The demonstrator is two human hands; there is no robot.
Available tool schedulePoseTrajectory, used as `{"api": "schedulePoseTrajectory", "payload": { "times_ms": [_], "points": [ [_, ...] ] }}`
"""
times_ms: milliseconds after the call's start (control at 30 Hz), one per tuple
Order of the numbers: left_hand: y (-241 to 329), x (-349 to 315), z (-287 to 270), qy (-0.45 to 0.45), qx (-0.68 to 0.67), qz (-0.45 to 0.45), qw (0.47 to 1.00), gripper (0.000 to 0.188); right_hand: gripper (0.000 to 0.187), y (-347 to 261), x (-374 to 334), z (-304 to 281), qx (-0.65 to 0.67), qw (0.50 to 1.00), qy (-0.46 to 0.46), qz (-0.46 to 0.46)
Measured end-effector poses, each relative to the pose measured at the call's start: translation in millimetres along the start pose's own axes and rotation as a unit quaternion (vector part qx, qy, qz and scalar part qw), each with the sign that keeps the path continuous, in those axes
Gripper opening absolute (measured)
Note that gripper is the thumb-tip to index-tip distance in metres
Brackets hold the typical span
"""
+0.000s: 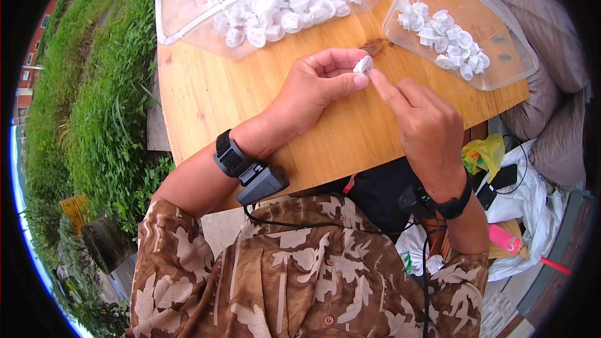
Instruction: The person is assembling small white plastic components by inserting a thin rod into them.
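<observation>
Between the thumb and fingers of my left hand (pixel 322 78) is a small white plastic part (pixel 363 65) with a round face, held above the wooden table. My right hand (pixel 429 125) is beside it, its index finger stretched out with the tip at the part's edge. The other right fingers bend loosely, and the thumb is hidden behind the hand. Beyond my left hand is a large clear plastic bin (pixel 164 15) heaped with white plastic parts (pixel 275 6). To the right, a smaller clear bin (pixel 513 56) holds fewer similar parts (pixel 441 34).
The wooden table (pixel 219 87) has a curved left edge, with grass (pixel 106 75) beyond it. Someone's trousered legs (pixel 541 44) are close behind the smaller bin. Low on the right lie a yellow bag (pixel 485 153), a phone (pixel 504 177) and white plastic bags (pixel 544 213). A cable (pixel 313 224) crosses my shirt.
</observation>
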State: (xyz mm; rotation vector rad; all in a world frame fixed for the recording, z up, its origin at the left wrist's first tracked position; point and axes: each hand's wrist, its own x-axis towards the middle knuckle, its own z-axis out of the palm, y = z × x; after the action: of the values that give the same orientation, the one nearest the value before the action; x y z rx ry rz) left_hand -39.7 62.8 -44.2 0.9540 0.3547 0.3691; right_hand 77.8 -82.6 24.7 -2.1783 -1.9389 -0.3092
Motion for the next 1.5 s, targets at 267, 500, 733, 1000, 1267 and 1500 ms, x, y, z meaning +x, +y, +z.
{"api": "schedulePoseTrajectory", "payload": {
  "times_ms": [267,500,733,1000,1267,1500],
  "points": [
    [0,-1,0,-0.002,-0.012,-0.002,1.0,0.033,0.046,-1,2,2,-0.022,1.0,0.002,-0.002],
    [-2,-1,0,0.0,0.001,0.004,1.0,0.033,0.033,0,0,6,-0.057,0.998,0.02,-0.019],
    [1,-1,-1,-0.036,-0.022,-0.007,0.999,0.032,0.044,8,-2,-8,0.056,0.998,0.01,0.005],
    [1,1,-2,-0.054,-0.049,-0.025,0.997,0.032,0.044,14,0,-14,0.032,0.999,0.023,0.007],
    [3,-1,-1,-0.057,-0.043,-0.031,0.997,0.032,0.041,13,3,-11,0.044,0.999,0.032,-0.001],
    [3,-2,0,-0.054,-0.045,-0.043,0.997,0.031,0.04,14,3,-10,0.04,0.999,0.028,-0.007]
  ]
}}
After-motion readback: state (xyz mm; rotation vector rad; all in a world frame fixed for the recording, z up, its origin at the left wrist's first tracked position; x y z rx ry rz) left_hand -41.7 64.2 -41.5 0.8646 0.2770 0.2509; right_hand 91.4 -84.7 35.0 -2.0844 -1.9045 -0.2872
